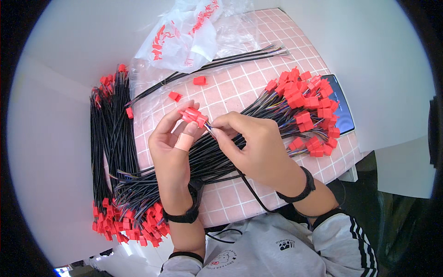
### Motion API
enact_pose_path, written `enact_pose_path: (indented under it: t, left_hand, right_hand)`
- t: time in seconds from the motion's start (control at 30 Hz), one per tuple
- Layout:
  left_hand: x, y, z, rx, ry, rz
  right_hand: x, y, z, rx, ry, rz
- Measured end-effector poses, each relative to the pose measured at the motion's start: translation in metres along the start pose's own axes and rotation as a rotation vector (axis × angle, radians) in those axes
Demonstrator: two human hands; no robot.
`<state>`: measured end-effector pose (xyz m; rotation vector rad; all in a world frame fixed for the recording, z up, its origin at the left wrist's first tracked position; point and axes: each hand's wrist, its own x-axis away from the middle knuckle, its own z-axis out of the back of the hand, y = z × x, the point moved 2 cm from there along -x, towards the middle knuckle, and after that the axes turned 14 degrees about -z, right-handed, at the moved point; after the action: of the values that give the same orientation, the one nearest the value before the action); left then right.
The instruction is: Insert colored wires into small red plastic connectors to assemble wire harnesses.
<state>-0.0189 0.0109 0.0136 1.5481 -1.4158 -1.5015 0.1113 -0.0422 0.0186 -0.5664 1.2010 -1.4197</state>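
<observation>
Two hands fitting a wire end into red plastic connectors above a pink tiled tabletop

Nearest, the left hand (173,143), with a plaster on the thumb, pinches a small cluster of red connectors (194,116) between thumb and fingertips; the right hand (256,145) pinches the thin wire end (210,130) just beside that cluster, its black cable (251,189) trailing down toward the person's body. Under both hands lies a bundle of black wire harnesses (203,159) on the tabletop (230,194), red ends fanned out to the lower left and to the right, where some of them lie over a dark tablet (344,108). Another harness pile (108,134) lies along the left edge. Farther off, two loose red connectors (199,81) lie on the tiles, near a crumpled clear plastic bag (184,37)
</observation>
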Motion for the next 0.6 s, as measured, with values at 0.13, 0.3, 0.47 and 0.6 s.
enact_pose_path:
  t: [0.13,0.3,0.47,0.6]
  left_hand:
    - [-0.0002,0.0011,0.0024,0.034,0.015,-0.005]
    - [0.0002,0.0011,0.0005,-0.021,0.017,-0.020]
    - [0.0003,0.0008,-0.0006,-0.051,-0.012,-0.031]
    - [0.0001,0.0010,-0.0012,-0.054,-0.026,-0.037]
  right_hand:
    - [0.0029,-0.0012,-0.0013,0.012,-0.021,-0.028]
    - [0.0062,-0.0006,-0.0052,0.098,0.056,0.033]
    - [0.0071,0.0002,-0.0069,0.100,0.074,0.072]
    - [0.0080,-0.0019,-0.0079,0.095,0.089,0.106]
